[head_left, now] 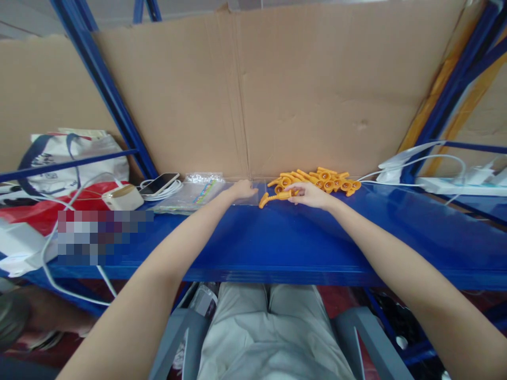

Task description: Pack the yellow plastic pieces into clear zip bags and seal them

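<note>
A pile of several small orange plastic parts [325,180] lies at the back of the blue shelf [277,243], against a cardboard wall. My right hand [309,194] rests by the pile, its fingers closed on one orange part [273,197] that sticks out to the left. My left hand [242,189] presses on a clear plastic bag [253,193] lying flat on the shelf, fingers curled on its edge. The two hands are close together.
A stack of clear printed bags [194,192], a phone [159,183] on coiled white cable, and a small beige box [122,198] lie left. Bags and a red item sit far left. A white power strip [455,184] with cables is at right. Blue rack posts flank the cardboard [317,89].
</note>
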`<state>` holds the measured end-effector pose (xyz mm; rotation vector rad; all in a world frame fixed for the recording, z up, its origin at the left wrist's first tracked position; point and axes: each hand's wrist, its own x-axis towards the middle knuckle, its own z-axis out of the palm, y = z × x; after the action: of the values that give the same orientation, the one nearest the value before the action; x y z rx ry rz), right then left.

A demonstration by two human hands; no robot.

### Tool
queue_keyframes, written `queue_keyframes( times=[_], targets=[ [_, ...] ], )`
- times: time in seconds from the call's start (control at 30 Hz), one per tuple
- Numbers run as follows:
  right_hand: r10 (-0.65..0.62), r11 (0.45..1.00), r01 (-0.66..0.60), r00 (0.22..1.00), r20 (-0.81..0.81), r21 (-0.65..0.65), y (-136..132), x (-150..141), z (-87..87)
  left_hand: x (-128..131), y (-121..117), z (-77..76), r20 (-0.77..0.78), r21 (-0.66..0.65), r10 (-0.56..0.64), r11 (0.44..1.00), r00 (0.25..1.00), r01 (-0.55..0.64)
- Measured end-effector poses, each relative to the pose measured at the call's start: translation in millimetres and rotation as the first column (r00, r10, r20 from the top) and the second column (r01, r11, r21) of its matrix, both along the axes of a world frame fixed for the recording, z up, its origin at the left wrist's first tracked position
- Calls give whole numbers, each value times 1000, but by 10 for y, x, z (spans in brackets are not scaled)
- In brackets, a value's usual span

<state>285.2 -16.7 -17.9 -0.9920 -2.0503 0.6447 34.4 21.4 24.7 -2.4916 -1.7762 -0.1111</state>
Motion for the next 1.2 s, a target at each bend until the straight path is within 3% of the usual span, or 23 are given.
queue_keyframes(
  times=[0.17,0.33,0.77,1.0,1.2],
  targets=[
    [2,999,-2,1000,3,46,0,-5,8,157,121,-70,-17,-53,65,996,998,-66],
    [-29,997,30,1000,-9,74,4,-5,19,132,129,-78,-32,-126,-36,992,999,32],
    [21,997,-15,997,-71,74,-97,-185,59,182,-343,89,131,73,-311,950,941,304],
    [37,996,-32,997,-61,79,-197,-278,128,276,-573,41,27,223,-356,913,934,341],
    [2,973,-22,996,86,229,-241,-287,169,291,-592,-33,53,299,-449,860,892,415]
  ],
)
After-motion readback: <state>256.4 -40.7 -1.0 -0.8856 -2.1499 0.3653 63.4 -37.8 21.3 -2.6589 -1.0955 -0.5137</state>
